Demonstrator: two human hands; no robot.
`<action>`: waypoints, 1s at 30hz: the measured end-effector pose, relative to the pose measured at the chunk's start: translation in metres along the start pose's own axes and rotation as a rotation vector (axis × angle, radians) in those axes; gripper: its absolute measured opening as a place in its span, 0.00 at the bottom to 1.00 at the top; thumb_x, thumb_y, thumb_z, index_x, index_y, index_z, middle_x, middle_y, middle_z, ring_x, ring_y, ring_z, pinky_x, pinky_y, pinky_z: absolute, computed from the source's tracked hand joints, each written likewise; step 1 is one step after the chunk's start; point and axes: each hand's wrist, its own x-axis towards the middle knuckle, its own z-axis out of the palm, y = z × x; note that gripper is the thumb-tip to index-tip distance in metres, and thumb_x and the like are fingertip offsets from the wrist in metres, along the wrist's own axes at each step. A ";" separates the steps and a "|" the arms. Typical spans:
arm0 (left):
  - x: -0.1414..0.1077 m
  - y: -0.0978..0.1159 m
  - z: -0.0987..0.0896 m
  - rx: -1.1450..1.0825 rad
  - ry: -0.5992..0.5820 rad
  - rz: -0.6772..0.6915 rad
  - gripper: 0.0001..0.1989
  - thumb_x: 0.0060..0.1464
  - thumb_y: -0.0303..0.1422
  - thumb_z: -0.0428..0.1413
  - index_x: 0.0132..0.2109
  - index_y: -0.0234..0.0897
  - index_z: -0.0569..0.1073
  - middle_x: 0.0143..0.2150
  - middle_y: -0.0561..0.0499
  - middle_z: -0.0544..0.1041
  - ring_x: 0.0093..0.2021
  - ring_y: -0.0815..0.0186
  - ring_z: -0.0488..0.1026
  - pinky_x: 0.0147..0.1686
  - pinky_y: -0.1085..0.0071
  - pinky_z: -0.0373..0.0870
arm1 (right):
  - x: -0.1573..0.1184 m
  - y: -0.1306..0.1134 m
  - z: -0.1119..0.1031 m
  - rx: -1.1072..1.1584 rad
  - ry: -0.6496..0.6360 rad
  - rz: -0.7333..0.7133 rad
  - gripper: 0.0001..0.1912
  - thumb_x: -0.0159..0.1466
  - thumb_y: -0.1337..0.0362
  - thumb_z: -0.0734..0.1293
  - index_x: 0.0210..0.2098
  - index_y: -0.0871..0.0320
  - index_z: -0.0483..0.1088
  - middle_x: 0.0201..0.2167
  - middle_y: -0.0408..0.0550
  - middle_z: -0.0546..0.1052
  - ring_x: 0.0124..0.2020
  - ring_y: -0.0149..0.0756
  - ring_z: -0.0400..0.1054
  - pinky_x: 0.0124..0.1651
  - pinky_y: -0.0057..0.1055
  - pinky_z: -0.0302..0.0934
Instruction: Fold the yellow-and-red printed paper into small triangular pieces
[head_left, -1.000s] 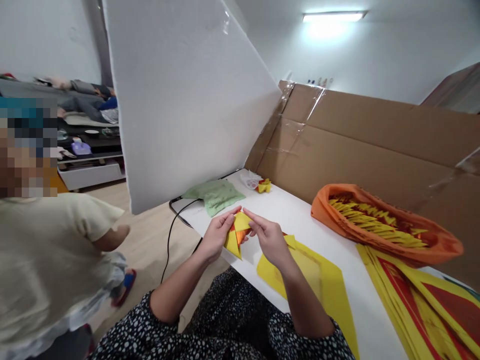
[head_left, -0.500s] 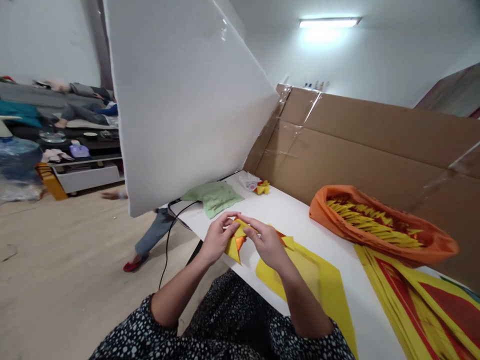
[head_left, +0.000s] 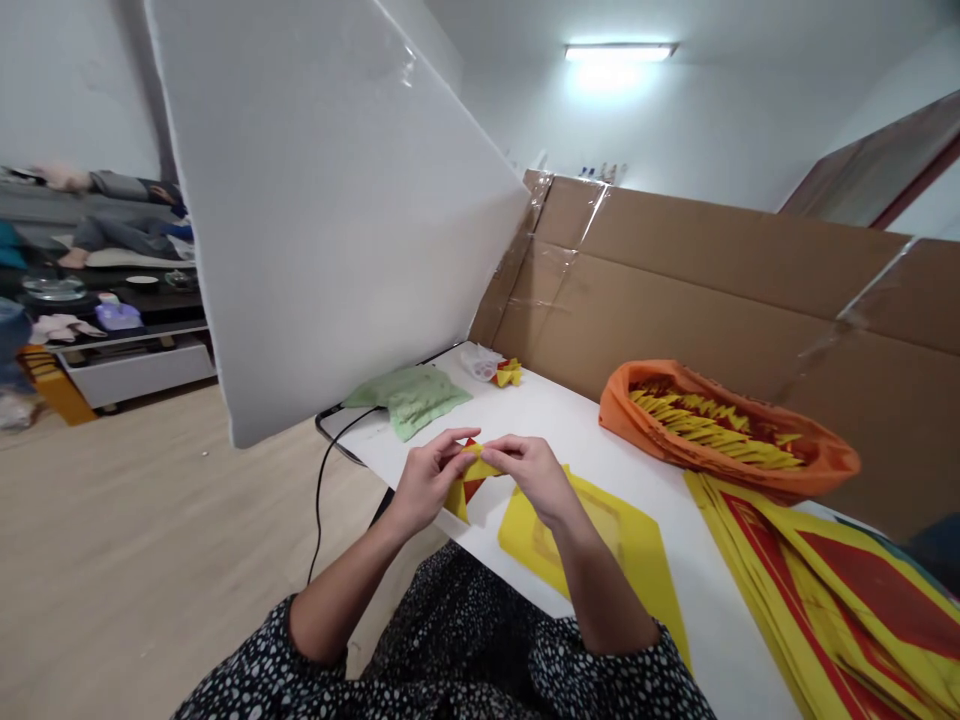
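Note:
A small folded yellow and red piece (head_left: pixel 474 478) is held just above the near edge of the white table (head_left: pixel 559 400). My left hand (head_left: pixel 429 484) pinches its left side, the fingers closed on it. From the right, my right hand (head_left: pixel 534 474) grips the same piece between thumb and fingers. Part of the piece is hidden behind the fingertips. Under my right forearm lies a flat yellow bag (head_left: pixel 652 555). An orange bag (head_left: pixel 817 470) holds several rows of folded yellow and red pieces.
A green cloth (head_left: pixel 412 395) lies on the far left of the table, with a black cable (head_left: pixel 321 500) beside it. Several yellow and red sheets (head_left: pixel 772 580) lie at the right. Cardboard (head_left: pixel 675 290) and a white board (head_left: pixel 315 220) stand behind. People recline at the far left.
The view has shifted to the right. My right hand has turned slightly and its fingers sit at the right side of the folded piece. A person's leg and hand beside the board are out of view.

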 end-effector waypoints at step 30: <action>0.015 -0.009 0.020 -0.068 0.090 -0.163 0.21 0.57 0.49 0.55 0.34 0.33 0.77 0.25 0.52 0.75 0.27 0.66 0.70 0.29 0.73 0.67 | -0.010 0.012 -0.006 -0.187 0.279 -0.105 0.10 0.59 0.57 0.68 0.27 0.56 0.77 0.21 0.42 0.77 0.21 0.34 0.71 0.28 0.30 0.66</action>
